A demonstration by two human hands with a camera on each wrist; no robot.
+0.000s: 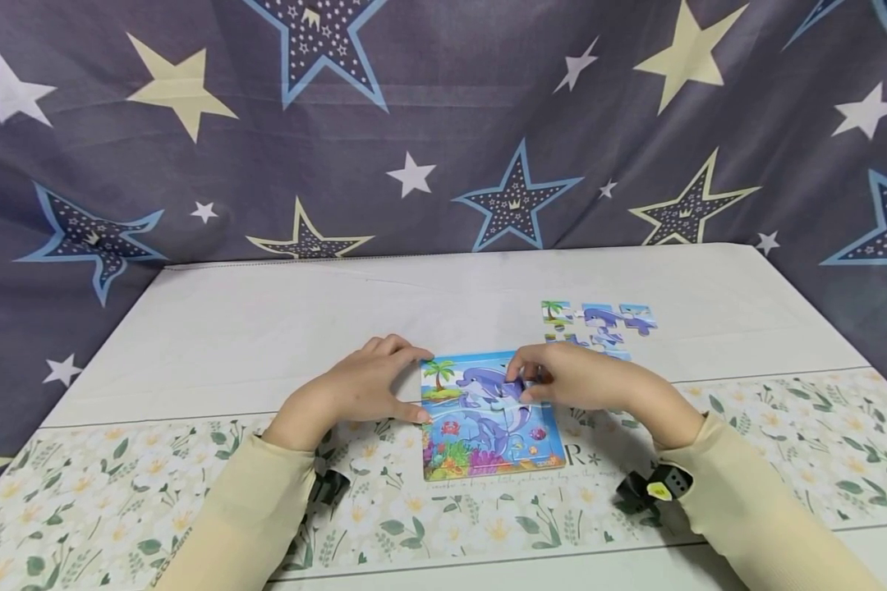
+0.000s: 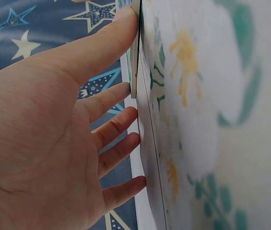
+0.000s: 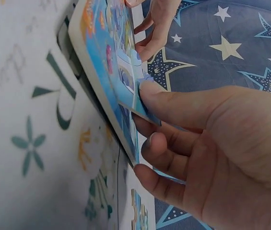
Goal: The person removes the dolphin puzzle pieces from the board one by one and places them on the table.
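Observation:
A jigsaw puzzle (image 1: 458, 447) with dolphins, a palm tree, a crab and coral lies in a flat tray on the table. Along its left side my left hand (image 1: 365, 382) is spread, the thumb on the edge and the index fingertip at the upper left corner. Over the upper right part of the picture, my right hand (image 1: 572, 376) pinches a puzzle piece (image 3: 142, 108) between thumb and fingers. In the right wrist view that piece is tilted up from the puzzle surface, and the fingers hide part of it.
Behind the right hand, several loose puzzle pieces (image 1: 599, 318) lie on the white part of the table (image 1: 325, 304). A floral cloth strip (image 1: 384, 525) runs under the puzzle. At the back hangs a dark curtain (image 1: 443, 115) with stars.

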